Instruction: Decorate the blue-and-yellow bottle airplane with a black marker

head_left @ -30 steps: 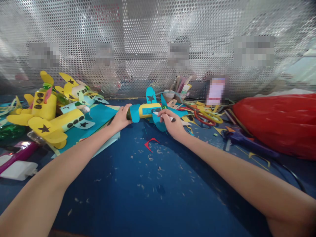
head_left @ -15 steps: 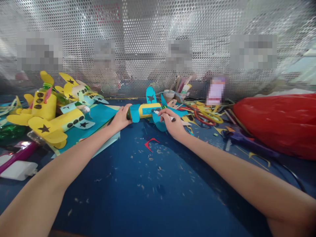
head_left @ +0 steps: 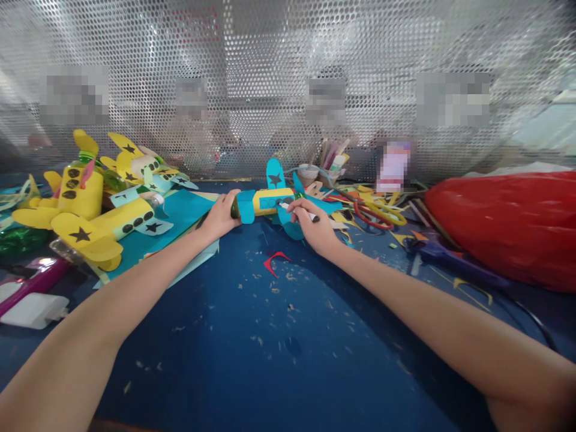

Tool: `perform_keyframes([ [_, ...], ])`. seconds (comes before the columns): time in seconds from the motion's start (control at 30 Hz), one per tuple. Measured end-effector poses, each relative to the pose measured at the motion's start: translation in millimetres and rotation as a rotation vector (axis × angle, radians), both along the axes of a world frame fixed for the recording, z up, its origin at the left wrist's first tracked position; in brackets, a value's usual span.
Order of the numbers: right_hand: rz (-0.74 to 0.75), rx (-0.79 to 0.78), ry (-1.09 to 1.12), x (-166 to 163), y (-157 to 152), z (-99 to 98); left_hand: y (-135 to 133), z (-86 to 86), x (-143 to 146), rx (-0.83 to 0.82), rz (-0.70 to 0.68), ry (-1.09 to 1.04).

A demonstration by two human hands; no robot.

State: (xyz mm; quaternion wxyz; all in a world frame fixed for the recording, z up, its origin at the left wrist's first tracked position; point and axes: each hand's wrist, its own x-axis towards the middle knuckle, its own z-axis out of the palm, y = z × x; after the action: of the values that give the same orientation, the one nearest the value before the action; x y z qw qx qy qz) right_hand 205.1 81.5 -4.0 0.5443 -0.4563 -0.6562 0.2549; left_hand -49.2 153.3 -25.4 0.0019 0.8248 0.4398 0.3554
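Note:
A toy plane (head_left: pixel 265 204) made from a green bottle, wrapped in yellow paper with blue paper wings, lies on its side at the centre. My left hand (head_left: pixel 222 216) is closed around its left end. A black star marks the upper wing, and a blue strip on the body carries round outlines, the right ones dark. My right hand (head_left: pixel 312 225) is closed on a marker (head_left: pixel 306 212) with a white barrel and dark end. The marker's tip meets the blue strip. Part of the plane's right side is behind my right hand.
Several finished yellow bottle planes (head_left: pixel 101 225) and blue paper sheets (head_left: pixel 157 225) lie left. Cups of sticks (head_left: pixel 310 173), scissors (head_left: pixel 382 213) and paper scraps are behind and right. A red bag (head_left: pixel 508 222) and a purple tool (head_left: pixel 459 261) lie far right; a red scrap (head_left: pixel 275 261) is in front.
Almost nothing differs. My right hand and the marker have shifted very slightly at the blue strip; my left hand and the plane stay in place.

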Motion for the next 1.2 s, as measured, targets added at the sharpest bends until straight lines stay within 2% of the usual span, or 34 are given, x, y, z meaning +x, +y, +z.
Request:
perform_keyframes([
  [1.2, -0.031, 0.034, 0.014, -0.2, 0.8, 0.0, 0.9, -1.7, 0.0, -0.019, 0.005, -0.011],
])
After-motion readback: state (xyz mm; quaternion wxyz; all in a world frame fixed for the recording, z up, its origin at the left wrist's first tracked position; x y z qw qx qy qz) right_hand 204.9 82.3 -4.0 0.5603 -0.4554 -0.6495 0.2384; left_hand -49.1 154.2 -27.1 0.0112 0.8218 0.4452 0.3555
